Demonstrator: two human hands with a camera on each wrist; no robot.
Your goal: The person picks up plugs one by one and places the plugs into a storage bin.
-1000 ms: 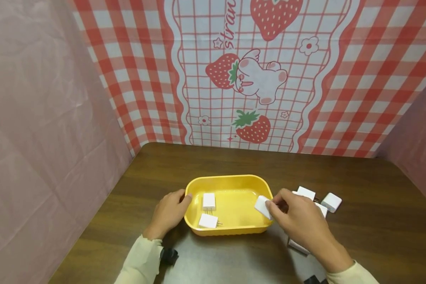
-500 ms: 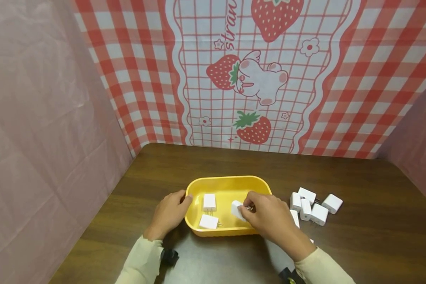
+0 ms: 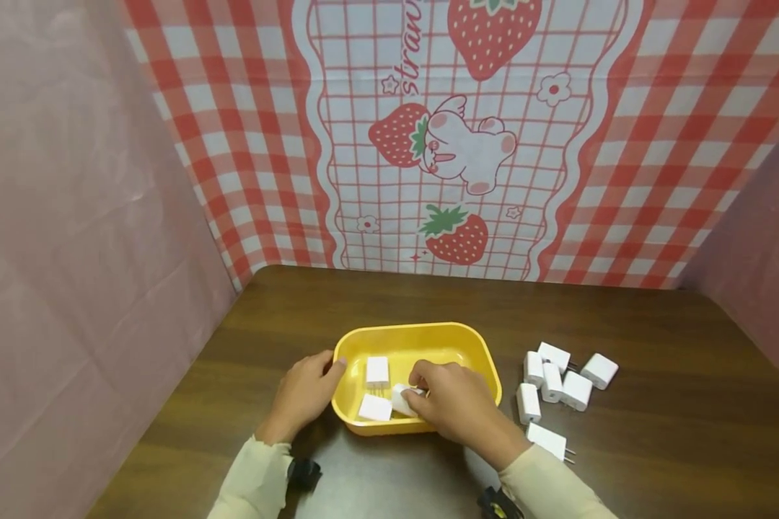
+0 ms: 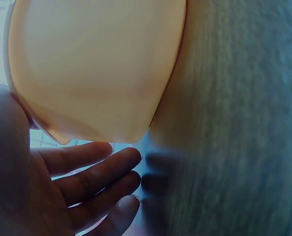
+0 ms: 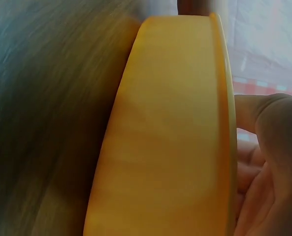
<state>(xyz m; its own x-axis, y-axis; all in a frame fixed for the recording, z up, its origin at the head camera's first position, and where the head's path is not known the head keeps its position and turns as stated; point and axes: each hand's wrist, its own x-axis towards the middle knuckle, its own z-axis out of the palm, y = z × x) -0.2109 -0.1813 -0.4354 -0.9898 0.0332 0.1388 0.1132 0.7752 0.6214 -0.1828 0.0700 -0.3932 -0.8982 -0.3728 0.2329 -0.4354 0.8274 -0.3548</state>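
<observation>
A yellow plastic basin (image 3: 422, 328) sits on the table. My left hand (image 3: 308, 389) holds its left end, thumb over the rim. In the left wrist view the other fingers (image 4: 101, 179) lie fairly straight by the outer wall. Inside the basin my right hand (image 3: 457, 400) pinches a white charger plug (image 3: 399, 398) low near the front wall. Two more white plugs lie beside it: one charger plug (image 3: 377, 372) with its prongs towards me, another charger plug (image 3: 375, 407) in front. The right wrist view shows mostly the basin's outside wall (image 5: 170, 128); the held plug is hidden there.
Right of the basin, several white charger plugs (image 3: 576, 391) lie in a loose group on the brown wooden table (image 3: 675, 404). One plug (image 3: 547, 440) is nearer the front. A checked strawberry cloth (image 3: 454, 144) hangs behind the table.
My right hand has moved left and down, carrying the charger plug from the basin's right rim to beside the two plugs inside. The left hand has stayed on the rim.
</observation>
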